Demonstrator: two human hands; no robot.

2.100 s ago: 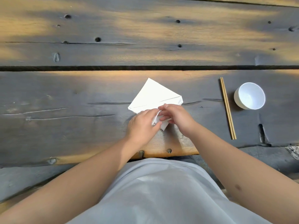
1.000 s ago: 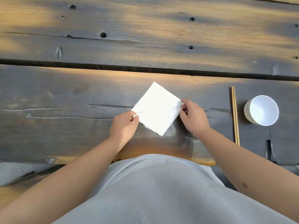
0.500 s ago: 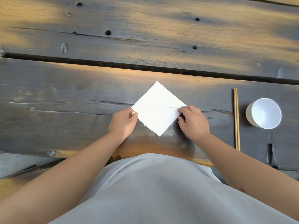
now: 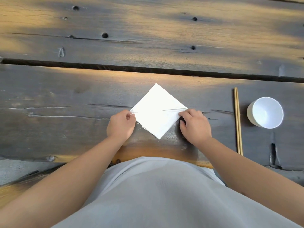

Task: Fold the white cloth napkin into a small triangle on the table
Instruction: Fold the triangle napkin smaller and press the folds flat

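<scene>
Napkin: I see the white napkin (image 4: 158,112) lying flat on the dark wood table (image 4: 65,129), turned like a diamond, with one point aimed at the person's body. A crease line runs across its middle.
Left hand: the left hand (image 4: 120,125) pinches the napkin's left corner between thumb and finger.
Right hand: the right hand (image 4: 195,125) is curled with its fingertips (image 4: 181,114) pressed on the napkin's right corner (I cannot tell if it grips or only presses).
Chopsticks: two chopsticks (image 4: 237,120) lie side by side, well to the right of the napkin.
Bowl: a white bowl (image 4: 265,112) stands just past the chopsticks, farther from the napkin. I see nothing inside it.
</scene>
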